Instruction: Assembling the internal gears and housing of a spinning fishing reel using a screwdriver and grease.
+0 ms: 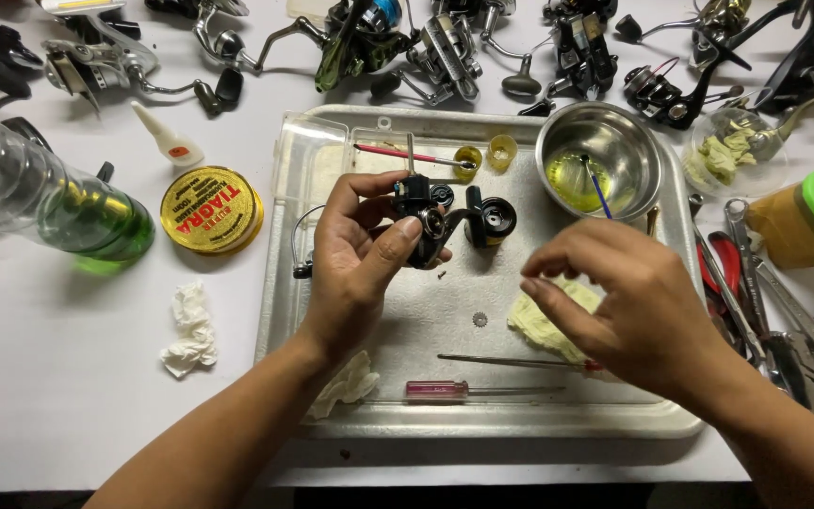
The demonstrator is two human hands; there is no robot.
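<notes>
At frame centre, our left hand (362,253) pinches the black reel body (426,221), rigid and likely greasy. Right hand (626,303) hovers, fingers loosely curled, empty.

A white table (58,396) fills the whole view. Even light falls on it. Its near edge meets darkness.

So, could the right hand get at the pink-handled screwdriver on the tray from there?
Probably yes: the right hand hovers empty over the tray, and the pink-handled screwdriver lies uncovered nearby.
</notes>
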